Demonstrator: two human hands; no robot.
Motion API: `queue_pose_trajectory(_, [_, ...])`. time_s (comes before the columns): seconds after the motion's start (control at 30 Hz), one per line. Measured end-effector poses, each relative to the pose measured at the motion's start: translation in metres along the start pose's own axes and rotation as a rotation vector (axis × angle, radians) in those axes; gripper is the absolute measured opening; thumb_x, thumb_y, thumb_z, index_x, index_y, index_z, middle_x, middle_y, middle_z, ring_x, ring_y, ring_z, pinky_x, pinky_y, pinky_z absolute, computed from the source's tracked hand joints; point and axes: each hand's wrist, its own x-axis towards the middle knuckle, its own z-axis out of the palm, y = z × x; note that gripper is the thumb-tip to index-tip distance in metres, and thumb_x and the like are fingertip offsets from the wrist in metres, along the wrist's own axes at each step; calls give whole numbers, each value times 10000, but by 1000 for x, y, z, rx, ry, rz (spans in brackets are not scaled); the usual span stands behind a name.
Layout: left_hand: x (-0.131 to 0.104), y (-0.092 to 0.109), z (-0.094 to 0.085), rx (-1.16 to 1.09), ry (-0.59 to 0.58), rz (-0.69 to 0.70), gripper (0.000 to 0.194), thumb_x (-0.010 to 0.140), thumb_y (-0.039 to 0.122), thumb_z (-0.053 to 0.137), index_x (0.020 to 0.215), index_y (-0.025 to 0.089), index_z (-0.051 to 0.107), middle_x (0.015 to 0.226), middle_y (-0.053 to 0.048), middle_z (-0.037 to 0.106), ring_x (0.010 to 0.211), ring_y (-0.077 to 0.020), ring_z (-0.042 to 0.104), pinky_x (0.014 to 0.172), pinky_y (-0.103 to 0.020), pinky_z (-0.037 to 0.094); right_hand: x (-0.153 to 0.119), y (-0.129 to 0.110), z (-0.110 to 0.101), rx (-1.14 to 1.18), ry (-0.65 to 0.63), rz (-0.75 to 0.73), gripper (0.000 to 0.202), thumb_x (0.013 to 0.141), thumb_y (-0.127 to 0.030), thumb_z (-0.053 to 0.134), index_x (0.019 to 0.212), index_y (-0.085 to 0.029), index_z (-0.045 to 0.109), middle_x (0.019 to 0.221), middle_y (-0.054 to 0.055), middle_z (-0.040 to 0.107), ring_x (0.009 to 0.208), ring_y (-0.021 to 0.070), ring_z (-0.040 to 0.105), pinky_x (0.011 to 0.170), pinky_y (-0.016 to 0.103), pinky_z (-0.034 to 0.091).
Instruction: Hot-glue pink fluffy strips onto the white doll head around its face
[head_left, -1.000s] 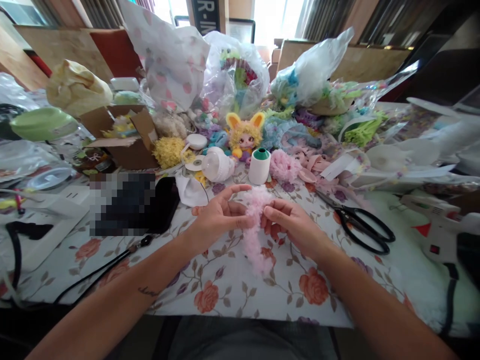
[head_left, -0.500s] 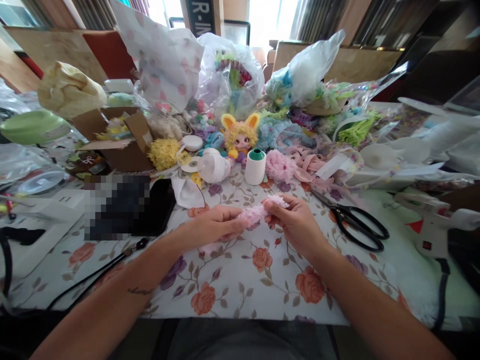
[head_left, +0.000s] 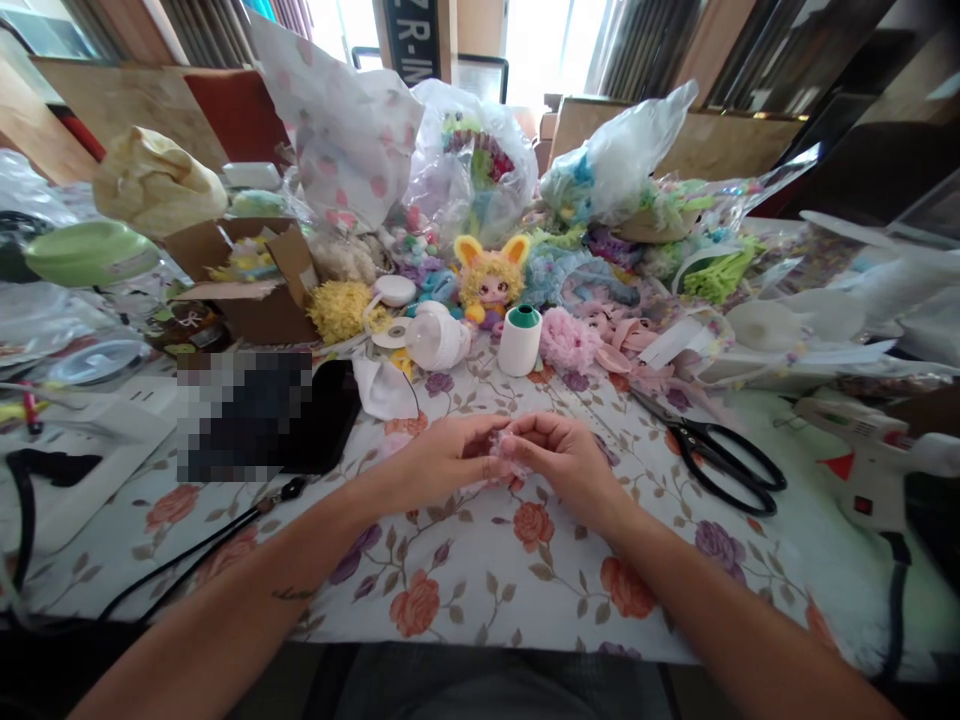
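Observation:
Over the middle of the flowered tablecloth [head_left: 480, 590], my two hands meet around a bunched piece of pink fluffy yarn [head_left: 505, 446]. My left hand [head_left: 439, 460] closes on its left side, fingers largely covering it. My right hand [head_left: 566, 455] pinches the other side between thumb and curled fingers. A pale pink bit shows on the cloth behind my left wrist. Just beyond my hands stands a white thread cone [head_left: 520, 343] with a green top. Behind it sits a doll [head_left: 493, 285] with yellow rabbit ears, and a pink fluffy bundle [head_left: 566, 340] lies beside the cone.
Black-handled scissors [head_left: 735, 465] lie to the right, with a white glue gun [head_left: 862, 460] farther out. At left are a dark phone [head_left: 322, 415] and a black cord [head_left: 202, 545]. A cardboard box [head_left: 262, 312], a yellow fluffy bundle [head_left: 341, 310] and plastic bags [head_left: 622, 140] line the back.
My hands have come together, my right hand moving left. The pink fluffy yarn, stretched between them before, is now bunched up and mostly hidden. The view has shifted slightly.

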Motion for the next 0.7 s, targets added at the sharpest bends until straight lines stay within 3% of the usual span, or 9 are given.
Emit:
queue_pose_trajectory(0.13, [7, -10, 11, -315, 125, -74, 360, 776, 286, 697, 1122, 190, 664, 922, -74, 728, 765, -180, 666, 650, -253, 487, 3, -14, -20, -67, 207, -108, 335, 841, -500, 595, 856, -174, 668, 740, 42, 675, 622, 155, 628, 570, 277, 525])
queue_pose_trajectory(0.23, [8, -9, 10, -409, 245, -196, 199, 728, 249, 746, 898, 146, 728, 813, -91, 736, 694, -167, 663, 582, -222, 472, -1, -34, -70, -388, 385, -198, 325, 815, -497, 617, 784, -175, 657, 692, 41, 663, 562, 142, 582, 553, 273, 479])
queue_pose_trajectory(0.27, [7, -8, 8, -424, 279, -217, 166, 721, 246, 755, 847, 141, 731, 788, -91, 734, 674, -160, 656, 552, -212, 460, -5, -39, -91, -600, 370, -160, 315, 781, -487, 654, 731, -176, 658, 634, 31, 637, 539, 135, 551, 544, 268, 446])
queue_pose_trajectory(0.33, [7, -6, 6, -482, 326, -230, 159, 720, 260, 761, 822, 143, 727, 753, -81, 726, 630, -142, 636, 490, -199, 427, -17, -46, -136, -969, 206, 77, 289, 706, -458, 720, 668, -178, 657, 598, 35, 623, 539, 149, 541, 542, 283, 407])
queue_pose_trajectory(0.4, [7, -6, 3, -569, 367, -226, 169, 723, 270, 762, 828, 147, 715, 723, -61, 709, 589, -118, 611, 456, -188, 404, -30, -44, -174, -1118, 129, 270, 228, 691, -404, 725, 701, -185, 664, 663, 64, 658, 600, 178, 576, 571, 303, 402])
queue_pose_trajectory(0.47, [9, -8, 2, -654, 409, -225, 160, 717, 257, 766, 813, 147, 701, 681, -37, 684, 551, -94, 583, 451, -178, 405, -40, -35, -201, -1166, 146, 319, 218, 697, -396, 714, 712, -194, 634, 717, 85, 668, 637, 184, 578, 599, 315, 404])
queue_pose_trajectory(0.57, [11, -10, 0, -736, 445, -231, 142, 713, 229, 764, 798, 139, 693, 675, -22, 671, 551, -78, 581, 508, -172, 457, -46, -19, -220, -1169, 194, 363, 235, 650, -379, 747, 682, -207, 591, 736, 98, 663, 662, 194, 573, 613, 324, 410])
queue_pose_trajectory(0.7, [13, -13, -1, -797, 455, -198, 140, 725, 224, 748, 808, 122, 696, 738, -47, 697, 635, -98, 631, 652, -209, 523, -44, -15, -221, -1148, 196, 408, 282, 581, -409, 783, 710, -218, 621, 777, 119, 681, 705, 237, 604, 643, 353, 430])
